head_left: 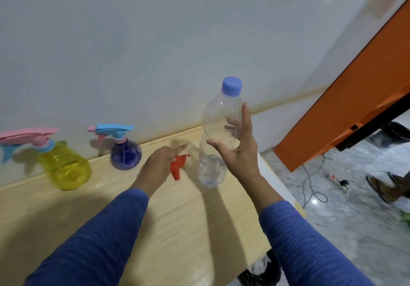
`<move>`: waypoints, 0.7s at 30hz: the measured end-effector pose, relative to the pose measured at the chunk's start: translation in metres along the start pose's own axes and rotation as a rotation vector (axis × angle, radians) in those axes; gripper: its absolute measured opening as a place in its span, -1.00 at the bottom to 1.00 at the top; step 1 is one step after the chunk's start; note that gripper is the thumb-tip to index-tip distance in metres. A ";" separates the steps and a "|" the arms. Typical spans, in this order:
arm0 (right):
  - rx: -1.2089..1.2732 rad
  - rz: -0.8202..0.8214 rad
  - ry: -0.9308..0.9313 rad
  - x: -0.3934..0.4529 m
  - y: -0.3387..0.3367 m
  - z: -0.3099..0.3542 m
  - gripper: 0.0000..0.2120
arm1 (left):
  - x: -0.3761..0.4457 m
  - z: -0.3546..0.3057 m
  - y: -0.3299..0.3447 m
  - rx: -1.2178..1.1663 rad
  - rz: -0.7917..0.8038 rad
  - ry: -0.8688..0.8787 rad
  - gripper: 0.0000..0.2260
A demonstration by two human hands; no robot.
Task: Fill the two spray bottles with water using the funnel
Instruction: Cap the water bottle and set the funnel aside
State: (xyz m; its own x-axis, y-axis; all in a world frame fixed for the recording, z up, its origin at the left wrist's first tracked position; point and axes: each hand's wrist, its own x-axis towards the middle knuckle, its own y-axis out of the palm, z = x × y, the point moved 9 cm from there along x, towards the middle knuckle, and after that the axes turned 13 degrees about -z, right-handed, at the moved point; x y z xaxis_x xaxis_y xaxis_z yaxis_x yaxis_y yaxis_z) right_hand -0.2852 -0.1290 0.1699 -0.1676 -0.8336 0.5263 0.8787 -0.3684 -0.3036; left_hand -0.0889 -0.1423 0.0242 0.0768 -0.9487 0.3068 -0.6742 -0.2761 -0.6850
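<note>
My right hand (238,152) holds the clear water bottle (218,139) upright above the tabletop (182,223), thumb across the near side, fingers curled round the far side and visible through the plastic. The blue cap (231,86) is on. The bottle looks mostly empty; I can't tell whether a little water sits in the base. My left hand (158,163) is low over the orange funnel (178,166), fingers extended and slightly spread, forefinger pointing toward the wall (155,41); whether it touches the funnel I can't tell, but nothing is clamped in that grip. The funnel lies on its side on the tabletop, spout toward me, just left of the bottle's base. Further left the blue sprayer (126,154) stands upright by the wall, head screwed on, a dip tube visible inside; liquid level unclear through the dark plastic. Well left of it the yellow sprayer (66,168) stands with its pink-and-blue head on; it looks empty, though I can't be sure. Both sleeves (99,241) are blue. On the floor to the right, a cable (310,185) and power strip (338,181).
</note>
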 end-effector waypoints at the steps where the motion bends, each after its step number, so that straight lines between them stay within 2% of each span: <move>1: 0.004 0.001 -0.009 0.008 0.004 0.001 0.01 | 0.001 0.005 -0.003 -0.107 -0.043 -0.084 -0.55; 5: 0.063 0.020 -0.018 0.040 0.024 -0.002 -0.01 | 0.000 0.032 -0.005 -0.245 -0.251 -0.355 -0.61; 9: 0.118 0.077 -0.020 0.068 0.050 -0.018 0.03 | -0.005 0.041 0.017 -0.718 -0.409 -0.608 -0.64; 11: 0.147 0.113 -0.028 0.080 0.062 -0.026 0.04 | -0.006 0.041 0.026 -0.786 -0.477 -0.716 -0.60; 12: 0.160 0.128 -0.030 0.085 0.068 -0.030 0.04 | -0.007 0.043 0.028 -0.736 -0.503 -0.751 -0.54; 15: 0.199 0.175 -0.002 0.097 0.084 -0.043 0.04 | -0.008 0.051 0.026 -0.379 -0.533 -0.770 -0.29; 17: 0.220 0.196 0.004 0.101 0.091 -0.050 0.04 | -0.009 0.056 0.029 -0.214 -0.541 -0.804 -0.36; 21: 0.243 0.226 0.011 0.109 0.101 -0.059 0.02 | -0.014 0.050 0.035 -0.126 -0.622 -0.890 -0.39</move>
State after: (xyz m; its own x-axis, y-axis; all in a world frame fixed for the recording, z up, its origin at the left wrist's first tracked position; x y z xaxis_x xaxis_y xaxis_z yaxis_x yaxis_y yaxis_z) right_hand -0.2413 -0.2816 0.1493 0.0396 -0.8880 0.4581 0.9750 -0.0660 -0.2121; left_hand -0.0766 -0.1468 -0.0370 0.8995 -0.4344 -0.0461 -0.3999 -0.7763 -0.4873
